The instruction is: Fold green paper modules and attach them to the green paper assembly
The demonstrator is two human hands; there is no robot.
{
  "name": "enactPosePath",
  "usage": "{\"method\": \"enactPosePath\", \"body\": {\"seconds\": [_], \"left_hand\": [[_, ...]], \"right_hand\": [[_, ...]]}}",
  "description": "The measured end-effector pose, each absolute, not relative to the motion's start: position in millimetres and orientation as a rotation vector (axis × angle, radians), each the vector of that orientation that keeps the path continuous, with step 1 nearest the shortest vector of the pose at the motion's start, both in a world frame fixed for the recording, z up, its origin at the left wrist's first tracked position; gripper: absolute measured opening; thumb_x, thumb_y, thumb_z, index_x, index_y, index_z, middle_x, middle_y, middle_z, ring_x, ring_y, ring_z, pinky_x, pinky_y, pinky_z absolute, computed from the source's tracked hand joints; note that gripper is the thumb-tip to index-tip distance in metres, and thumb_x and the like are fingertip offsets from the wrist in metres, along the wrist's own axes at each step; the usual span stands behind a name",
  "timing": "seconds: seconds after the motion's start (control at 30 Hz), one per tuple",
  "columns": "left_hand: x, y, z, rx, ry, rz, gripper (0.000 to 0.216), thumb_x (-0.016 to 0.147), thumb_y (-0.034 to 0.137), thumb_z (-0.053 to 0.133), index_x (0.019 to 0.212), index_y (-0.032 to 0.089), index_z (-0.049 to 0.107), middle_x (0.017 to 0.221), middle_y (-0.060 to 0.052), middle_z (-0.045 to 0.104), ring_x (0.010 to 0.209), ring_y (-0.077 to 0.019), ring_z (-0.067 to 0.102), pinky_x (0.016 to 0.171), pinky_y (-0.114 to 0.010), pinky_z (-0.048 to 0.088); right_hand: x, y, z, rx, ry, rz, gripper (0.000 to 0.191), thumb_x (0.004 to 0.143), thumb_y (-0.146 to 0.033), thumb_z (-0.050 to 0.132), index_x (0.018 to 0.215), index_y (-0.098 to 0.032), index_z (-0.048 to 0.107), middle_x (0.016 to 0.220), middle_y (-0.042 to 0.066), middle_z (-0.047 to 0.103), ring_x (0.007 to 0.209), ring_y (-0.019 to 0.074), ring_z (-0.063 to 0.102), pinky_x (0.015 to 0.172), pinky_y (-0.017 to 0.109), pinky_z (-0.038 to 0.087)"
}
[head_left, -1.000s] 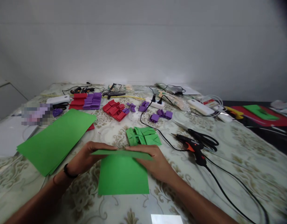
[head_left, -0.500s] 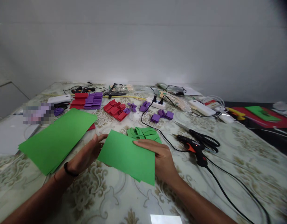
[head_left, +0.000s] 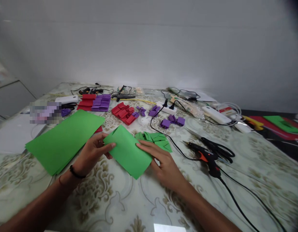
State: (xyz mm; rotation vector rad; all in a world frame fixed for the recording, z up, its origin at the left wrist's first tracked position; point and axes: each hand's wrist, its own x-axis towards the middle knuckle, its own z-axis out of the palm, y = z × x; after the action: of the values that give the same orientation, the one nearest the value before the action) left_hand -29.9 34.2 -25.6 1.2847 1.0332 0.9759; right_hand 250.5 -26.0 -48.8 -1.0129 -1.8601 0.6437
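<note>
Between my hands, just above the table, is a small stack of green paper (head_left: 128, 151), tilted with one corner toward me. My left hand (head_left: 97, 149) pinches its left edge, thumb on top and fingers beneath. My right hand (head_left: 163, 161) grips the right side, with fingers laid over the top face. Folded green paper pieces (head_left: 155, 139) lie just behind the stack, partly covered by it and my right hand. To the left of my left hand rest larger green sheets (head_left: 65, 140), piled slightly out of line.
Folded red paper pieces (head_left: 124, 112) and purple ones (head_left: 165, 123) sit farther back. At right lie black-handled scissors (head_left: 218, 148) and a hot glue gun (head_left: 204, 154), its cord trailing toward me. A white power strip (head_left: 167, 108) holds black plugs.
My left hand has closed on the green stack's left edge, where its fingers were held straight beside it. The stack has turned, and my right hand has shifted along its edge.
</note>
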Motion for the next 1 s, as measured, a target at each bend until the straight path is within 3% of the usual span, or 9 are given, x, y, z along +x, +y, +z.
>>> {"method": "enactPosePath", "body": {"seconds": [0.13,0.23,0.33,0.5,0.63,0.73,0.83,0.93,1.0], "left_hand": [[-31,31,-24,1.316,1.029,1.019,0.034,0.085,0.043,0.089,0.077,0.016,0.07,0.067,0.002,0.066,0.06,-0.0113,0.062,0.056,-0.02,0.052],[-25,20,-21,1.358,0.988,0.917,0.032,0.085,0.043,0.087,0.077,0.016,0.073,0.067,0.001,0.067,0.06,-0.0123,0.059,0.056,-0.022,0.05],[-15,7,-18,1.414,0.934,0.768,0.033,0.084,0.044,0.087,0.077,0.014,0.076,0.069,-0.001,0.068,0.061,-0.0141,0.059,0.056,-0.024,0.048],[-8,-3,-19,1.502,0.9,0.653,0.037,0.088,0.043,0.082,0.067,0.016,0.069,0.061,0.002,0.06,0.056,-0.0126,0.051,0.052,-0.023,0.041],[-8,-4,-19,1.615,0.902,0.642,0.041,0.092,0.041,0.078,0.062,0.017,0.063,0.056,0.004,0.055,0.053,-0.0112,0.047,0.05,-0.022,0.038],[-7,-4,-18,1.646,0.903,0.657,0.043,0.092,0.041,0.079,0.06,0.017,0.063,0.055,0.004,0.055,0.052,-0.0109,0.049,0.049,-0.021,0.039],[-8,-4,-19,1.642,0.909,0.717,0.024,0.091,0.04,0.081,0.087,0.017,0.077,0.075,0.0,0.07,0.065,-0.0146,0.061,0.06,-0.022,0.051],[-10,-4,-21,1.61,0.889,0.741,0.045,0.091,0.039,0.083,0.133,0.023,0.073,0.097,-0.004,0.078,0.081,-0.0189,0.072,0.074,-0.027,0.061],[-11,-5,-22,1.595,0.871,0.739,0.047,0.094,0.037,0.082,0.138,0.026,0.071,0.104,-0.004,0.081,0.087,-0.0205,0.077,0.079,-0.029,0.064]], "right_hand": [[256,-28,-41,-0.926,-1.769,0.921,0.06,0.096,-0.012,0.059,0.15,-0.037,0.069,0.155,0.006,0.069,0.139,0.0303,0.068,0.116,0.053,0.055],[256,-31,-35,-0.91,-1.548,1.22,0.044,0.105,-0.035,0.063,0.148,-0.03,0.068,0.142,0.011,0.076,0.122,0.0297,0.076,0.105,0.047,0.061],[249,-35,-31,-0.95,-1.352,1.458,0.05,0.099,-0.055,0.075,0.137,-0.024,0.068,0.125,0.012,0.079,0.111,0.0271,0.077,0.096,0.039,0.062],[230,-41,-29,-1.056,-1.24,1.629,0.045,0.084,-0.056,0.091,0.102,-0.02,0.071,0.098,0.005,0.079,0.089,0.0206,0.074,0.079,0.03,0.059],[225,-44,-30,-1.134,-1.206,1.63,0.046,0.082,-0.06,0.091,0.093,-0.018,0.076,0.086,0.003,0.079,0.075,0.0181,0.071,0.071,0.029,0.058],[227,-44,-30,-1.15,-1.16,1.659,0.046,0.082,-0.06,0.091,0.095,-0.017,0.08,0.089,0.006,0.082,0.075,0.0194,0.073,0.07,0.03,0.06],[230,-43,-31,-1.154,-1.13,1.658,0.046,0.082,-0.06,0.091,0.096,-0.017,0.082,0.09,0.007,0.084,0.076,0.0208,0.076,0.071,0.032,0.062],[232,-43,-32,-1.162,-1.105,1.63,0.045,0.083,-0.059,0.09,0.096,-0.017,0.083,0.087,0.007,0.084,0.076,0.0217,0.077,0.072,0.032,0.063],[233,-43,-32,-1.162,-1.098,1.615,0.045,0.085,-0.06,0.089,0.096,-0.017,0.084,0.086,0.008,0.084,0.078,0.0225,0.078,0.072,0.033,0.064]]}}
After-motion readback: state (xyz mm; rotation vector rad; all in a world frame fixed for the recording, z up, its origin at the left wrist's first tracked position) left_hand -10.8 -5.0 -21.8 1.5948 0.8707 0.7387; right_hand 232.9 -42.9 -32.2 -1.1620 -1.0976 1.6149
